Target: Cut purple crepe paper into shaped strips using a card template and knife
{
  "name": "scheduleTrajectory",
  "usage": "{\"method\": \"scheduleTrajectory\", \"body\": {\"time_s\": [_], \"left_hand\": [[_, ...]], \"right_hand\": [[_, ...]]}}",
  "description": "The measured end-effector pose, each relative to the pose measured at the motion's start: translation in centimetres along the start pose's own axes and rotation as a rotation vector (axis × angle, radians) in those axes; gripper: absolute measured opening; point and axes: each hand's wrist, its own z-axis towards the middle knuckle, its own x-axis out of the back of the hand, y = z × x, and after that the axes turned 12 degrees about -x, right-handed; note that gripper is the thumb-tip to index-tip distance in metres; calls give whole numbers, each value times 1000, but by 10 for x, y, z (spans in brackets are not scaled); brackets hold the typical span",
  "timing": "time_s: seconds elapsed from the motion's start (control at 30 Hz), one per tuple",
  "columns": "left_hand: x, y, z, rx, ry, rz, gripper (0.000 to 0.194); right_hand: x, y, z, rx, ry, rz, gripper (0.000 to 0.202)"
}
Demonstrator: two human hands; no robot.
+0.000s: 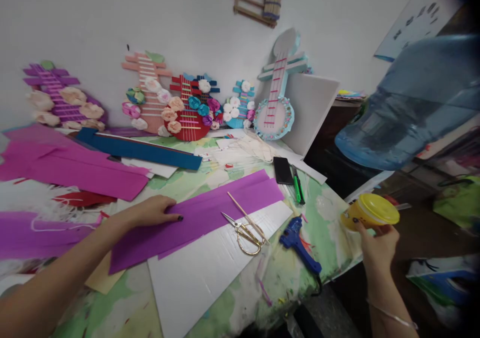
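1. We are seeing the left hand (159, 211) lying half-open on purple paper (204, 215), inside the tabletop's (330, 238) edges.
2. Scissors (238, 225) are lying partly on it.
3. The right hand (379, 245) is gripping a yellow tub (377, 209) at the tabletop's right edge.

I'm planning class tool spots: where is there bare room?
Green-patterned tabletop is mostly bare between the blue plastic glue gun and round yellow-lidded cup, and, narrowly, between the long purple paper and flat dark-blue strip. Magenta sheets crowd the left.

Glossy metal scissors (239, 226), matt purple paper (210, 213), smooth plastic tub (371, 211), stick (241, 209) apparently wood
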Motion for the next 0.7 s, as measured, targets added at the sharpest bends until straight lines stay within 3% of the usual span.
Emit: {"method": "scheduleTrajectory", "body": {"time_s": [0.03, 0.1, 0.2, 0.23, 0.27, 0.37, 0.5, 0.6, 0.7], "left_hand": [[0, 5, 0, 17, -7, 5, 47], [0, 16, 0, 89, 0, -7, 48], [-6, 27, 2, 203, -8, -35, 54], [-8, 29, 2, 227, -15, -41, 54], [-10, 30, 3, 243, -21, -48, 54], [-16, 31, 4, 279, -28, -74, 52], [-17, 27, 3, 318, -30, -103, 54], [-14, 19, 4, 315, -26, -135, 55], [-8, 4, 7, 279, -15, -150, 55]], "right_hand": [[5, 0, -14, 3, 68, -36, 82], [12, -2, -50, 114, 27, -115, 73], [13, -9, -104, 348, -460, -231, 42], [11, -12, -118, 406, -587, -239, 37], [8, -15, -129, 436, -632, -262, 38], [-2, -23, -145, 450, -612, -317, 42], [-10, -31, -143, 390, -626, -389, 34], [-8, -32, -139, 321, -672, -386, 36], [-1, -29, -131, 243, -634, -395, 40]]}}
